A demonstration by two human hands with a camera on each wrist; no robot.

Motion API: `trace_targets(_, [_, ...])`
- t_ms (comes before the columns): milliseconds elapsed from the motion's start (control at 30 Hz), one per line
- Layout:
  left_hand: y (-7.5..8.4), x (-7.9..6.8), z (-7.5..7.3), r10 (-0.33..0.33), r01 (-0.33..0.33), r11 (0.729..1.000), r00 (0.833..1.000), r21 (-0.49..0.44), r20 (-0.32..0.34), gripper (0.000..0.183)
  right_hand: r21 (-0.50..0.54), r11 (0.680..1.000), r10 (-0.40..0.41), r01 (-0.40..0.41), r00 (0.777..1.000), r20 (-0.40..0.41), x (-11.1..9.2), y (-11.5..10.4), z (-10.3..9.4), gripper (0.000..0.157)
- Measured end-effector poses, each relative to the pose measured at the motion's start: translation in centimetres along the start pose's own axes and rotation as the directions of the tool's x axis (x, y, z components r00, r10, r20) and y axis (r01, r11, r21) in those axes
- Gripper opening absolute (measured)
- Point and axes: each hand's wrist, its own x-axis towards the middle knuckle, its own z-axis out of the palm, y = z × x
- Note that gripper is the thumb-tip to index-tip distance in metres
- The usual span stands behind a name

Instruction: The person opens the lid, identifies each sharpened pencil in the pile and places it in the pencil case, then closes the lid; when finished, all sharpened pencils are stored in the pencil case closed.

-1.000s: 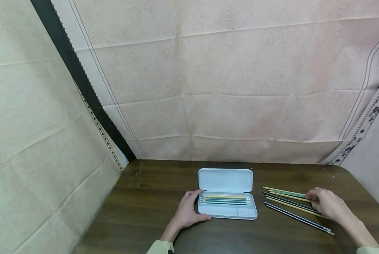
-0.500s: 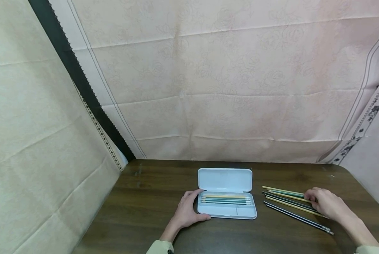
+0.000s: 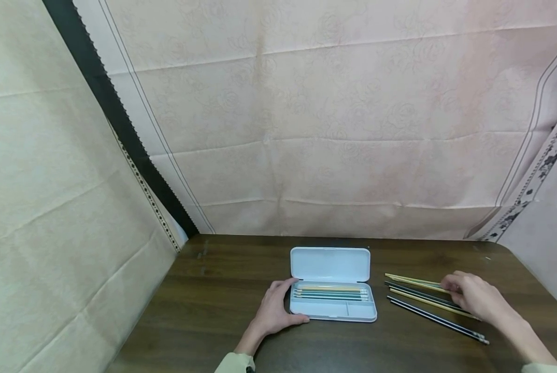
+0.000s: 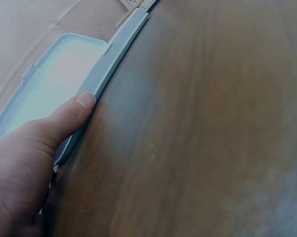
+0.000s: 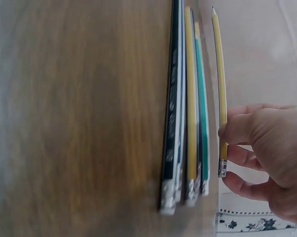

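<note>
On the table, an open pale blue pencil case (image 3: 322, 310) holds several yellow and green pencils (image 3: 331, 293) in its rear compartment. My left hand (image 3: 272, 311) grips the case's left end, its thumb along the front edge and its fingers around the back corner. In the right wrist view, my right hand (image 5: 267, 148) pinches a yellow pencil (image 5: 219, 64) near its eraser end between thumb and fingers. That pencil stands apart from the others beside it: a green pencil (image 5: 203, 103), another yellow pencil (image 5: 190, 94) and black pencils (image 5: 172, 113).
The case's lid (image 3: 330, 263) stands raised at its back. Two dark pencils (image 3: 437, 319) lie nearest the front in the loose group, right of the case. A brown wooden table (image 3: 241, 259) lies beneath, with pale patterned cloth (image 3: 334, 129) hanging behind it and at both sides.
My right hand has shifted slightly left and away from me, moving the yellow pencil with it over the group. My left hand and the case keep their place.
</note>
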Motion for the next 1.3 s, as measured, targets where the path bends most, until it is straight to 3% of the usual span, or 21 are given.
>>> trace_targets(433, [0.0, 0.2, 0.1, -0.002, 0.002, 1.0, 1.0, -0.003, 0.003, 0.092, -0.01, 0.997, -0.076, 0.076, 0.994, -0.085, 0.7, -2.7, -0.3, 0.033])
trace_targets(667, [0.1, 0.2, 0.1, -0.003, 0.003, 1.0, 1.0, -0.001, 0.005, 0.092, -0.02, 0.99, -0.141, 0.139, 0.979, -0.147, 1.0, -4.2, -0.1, 0.037])
trace_targets(1300, [0.0, 0.1, 0.1, -0.008, 0.008, 1.0, 1.0, -0.002, 0.004, 0.092, 0.046, 0.988, -0.145, 0.146, 0.989, -0.025, 3.0, -8.1, 0.2, 0.03])
